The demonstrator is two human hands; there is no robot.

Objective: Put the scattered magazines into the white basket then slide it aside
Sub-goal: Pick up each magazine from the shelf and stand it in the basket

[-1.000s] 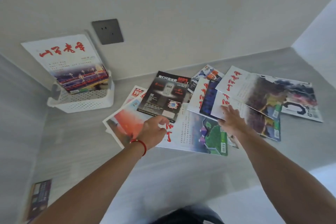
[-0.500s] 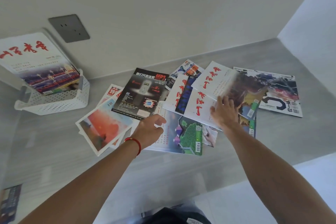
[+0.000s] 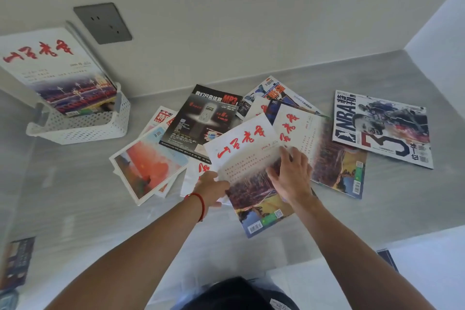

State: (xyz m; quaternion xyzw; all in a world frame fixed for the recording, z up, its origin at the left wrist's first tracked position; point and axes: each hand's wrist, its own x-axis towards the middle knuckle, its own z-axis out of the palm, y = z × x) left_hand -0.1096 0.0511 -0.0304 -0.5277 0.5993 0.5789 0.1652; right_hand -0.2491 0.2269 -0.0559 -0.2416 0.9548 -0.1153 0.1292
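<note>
- The grey desk [image 3: 75, 209] carries scattered magazines [image 3: 201, 118].
- The white basket [image 3: 83, 128], far left, holds magazines upright.
- Right hand [image 3: 292, 176] lies spread on a white magazine [image 3: 246, 158].
- Left hand [image 3: 211, 189] pinches its left edge.

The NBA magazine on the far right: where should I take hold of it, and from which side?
Take the NBA magazine by its near right corner, coming from the right. It lies flat and apart from the pile, nothing on top, with bare counter around that edge, so fingers can slip under there. This is a judgement.
</note>
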